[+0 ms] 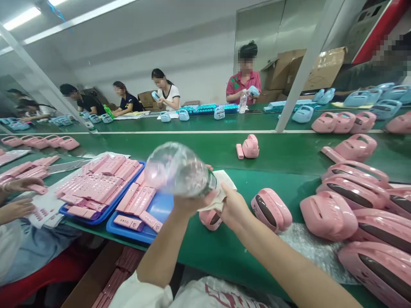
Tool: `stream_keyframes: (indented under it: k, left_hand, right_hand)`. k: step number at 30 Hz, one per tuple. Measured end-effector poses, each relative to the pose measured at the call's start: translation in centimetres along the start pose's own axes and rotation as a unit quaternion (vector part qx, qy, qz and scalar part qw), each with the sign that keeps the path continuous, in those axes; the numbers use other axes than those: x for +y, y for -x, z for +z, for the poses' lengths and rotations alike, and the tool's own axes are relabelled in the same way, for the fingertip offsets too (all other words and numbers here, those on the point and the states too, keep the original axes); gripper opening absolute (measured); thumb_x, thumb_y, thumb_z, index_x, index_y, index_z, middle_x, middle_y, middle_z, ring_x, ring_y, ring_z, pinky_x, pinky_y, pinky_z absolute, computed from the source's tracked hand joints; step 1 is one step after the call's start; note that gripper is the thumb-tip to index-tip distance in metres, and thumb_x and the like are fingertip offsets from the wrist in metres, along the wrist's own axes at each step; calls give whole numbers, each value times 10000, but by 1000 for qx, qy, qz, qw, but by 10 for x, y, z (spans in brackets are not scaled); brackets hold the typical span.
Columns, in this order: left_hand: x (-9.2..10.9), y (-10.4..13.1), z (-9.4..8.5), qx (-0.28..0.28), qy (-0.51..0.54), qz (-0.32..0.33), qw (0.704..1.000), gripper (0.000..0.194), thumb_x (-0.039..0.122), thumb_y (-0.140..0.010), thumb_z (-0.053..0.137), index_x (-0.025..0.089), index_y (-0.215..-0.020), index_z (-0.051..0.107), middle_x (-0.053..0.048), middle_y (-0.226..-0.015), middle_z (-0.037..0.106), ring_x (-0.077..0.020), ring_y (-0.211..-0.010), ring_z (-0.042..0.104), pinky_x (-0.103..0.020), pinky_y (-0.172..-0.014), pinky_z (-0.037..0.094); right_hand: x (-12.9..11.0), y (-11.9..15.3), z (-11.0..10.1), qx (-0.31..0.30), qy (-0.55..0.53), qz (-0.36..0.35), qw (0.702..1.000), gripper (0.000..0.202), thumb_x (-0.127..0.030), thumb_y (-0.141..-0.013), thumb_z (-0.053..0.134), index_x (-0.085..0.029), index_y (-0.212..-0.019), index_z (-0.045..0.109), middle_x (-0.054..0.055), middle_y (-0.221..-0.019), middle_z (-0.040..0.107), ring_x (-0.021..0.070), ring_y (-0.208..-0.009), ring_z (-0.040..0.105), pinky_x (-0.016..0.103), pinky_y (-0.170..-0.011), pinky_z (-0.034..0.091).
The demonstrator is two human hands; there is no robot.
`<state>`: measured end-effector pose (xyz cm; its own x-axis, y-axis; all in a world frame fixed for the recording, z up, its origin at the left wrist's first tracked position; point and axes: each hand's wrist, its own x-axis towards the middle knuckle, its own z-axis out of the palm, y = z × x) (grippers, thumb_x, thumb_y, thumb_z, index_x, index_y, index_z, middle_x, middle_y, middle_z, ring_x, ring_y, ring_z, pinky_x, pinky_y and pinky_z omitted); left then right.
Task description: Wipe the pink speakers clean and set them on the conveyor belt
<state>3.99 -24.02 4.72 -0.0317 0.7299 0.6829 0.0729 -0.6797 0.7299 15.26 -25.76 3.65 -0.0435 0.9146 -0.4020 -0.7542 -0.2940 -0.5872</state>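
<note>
Tipping a clear plastic bottle on its side above the green bench, the left hand has its grip closed round the neck end, base pointing left over the blue trays. The right hand is closed on a white cloth pressed up against the bottle's mouth, so the cloth looks to be taking liquid from it, though no flow can be seen. Just below the hands a small pink casing lies on the bench, with another casing beside it and a large heap of pink casings to the right. By this showing the wiping has barely started: no casing is in hand, and the heap is unsorted. Pink keypads fill the trays, and a neighbour's hand works at the far left.
</note>
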Motion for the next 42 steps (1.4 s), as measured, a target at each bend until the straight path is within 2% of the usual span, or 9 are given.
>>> stream_keyframes:
  k: [3, 5, 12, 17, 23, 34, 38, 42]
  left_hand:
    - [-13, -19, 5, 17, 87, -24, 996, 504, 325, -578, 868, 207, -1018, 652, -50, -950, 711, -242, -879, 697, -386, -800, 572]
    - [-19, -28, 11, 8, 131, -27, 991, 509, 282, -563, 884, 212, -1018, 666, -31, -931, 719, -215, -850, 699, -352, -781, 575]
    - [-26, -47, 27, -2, 159, -57, 986, 408, 309, -543, 904, 193, -882, 710, -11, -853, 715, -173, -770, 685, -311, -737, 574]
    - [-27, -54, 30, 12, 177, -61, 982, 460, 285, -511, 917, 190, -914, 718, -6, -841, 715, -172, -774, 686, -307, -741, 576]
    - [-32, -61, 32, 1, 179, -91, 980, 498, 304, -501, 923, 204, -938, 707, -10, -836, 722, -185, -751, 690, -318, -703, 570]
    - [-38, -65, 38, -5, 189, -80, 979, 485, 315, -499, 931, 206, -913, 704, -8, -815, 712, -178, -748, 683, -329, -740, 569]
    - [-41, -65, 38, -7, 179, -83, 980, 512, 345, -500, 934, 211, -938, 704, -7, -831, 708, -186, -776, 687, -346, -780, 568]
    - [-43, -64, 39, 1, 187, -83, 979, 506, 341, -502, 933, 221, -940, 709, -2, -832, 715, -175, -748, 683, -325, -742, 564]
  right_hand:
    - [-9, -7, 1, 54, -31, 46, 997, 247, -151, -959, 439, -136, -821, 643, 71, -745, 746, 145, -666, 715, 229, -622, 590]
    - [-15, -12, 2, 73, -48, 55, 995, 276, -158, -982, 397, -137, -852, 639, 66, -754, 742, 144, -683, 715, 232, -641, 591]
    - [-32, -21, -4, 56, -62, 57, 995, 274, -240, -998, 407, -112, -1009, 650, 89, -858, 755, 180, -748, 722, 290, -685, 597]
    - [-34, -28, -10, 35, -54, 65, 996, 309, -274, -1003, 401, -98, -1036, 653, 103, -862, 754, 196, -756, 722, 307, -696, 590]
    - [-35, -33, -15, 16, -43, 79, 996, 329, -293, -1002, 387, -106, -1079, 646, 89, -821, 751, 215, -751, 722, 334, -673, 590]
    - [-36, -36, -17, 7, -52, 90, 995, 361, -297, -1006, 377, -83, -1139, 635, 94, -805, 744, 215, -721, 714, 319, -659, 569]
    - [-38, -33, -14, 22, -49, 92, 994, 358, -292, -1018, 361, -84, -1073, 647, 92, -801, 745, 192, -694, 710, 274, -583, 552]
    - [-39, -33, -14, 31, -48, 81, 995, 358, -280, -1022, 355, -97, -972, 659, 83, -753, 739, 179, -660, 707, 256, -528, 555]
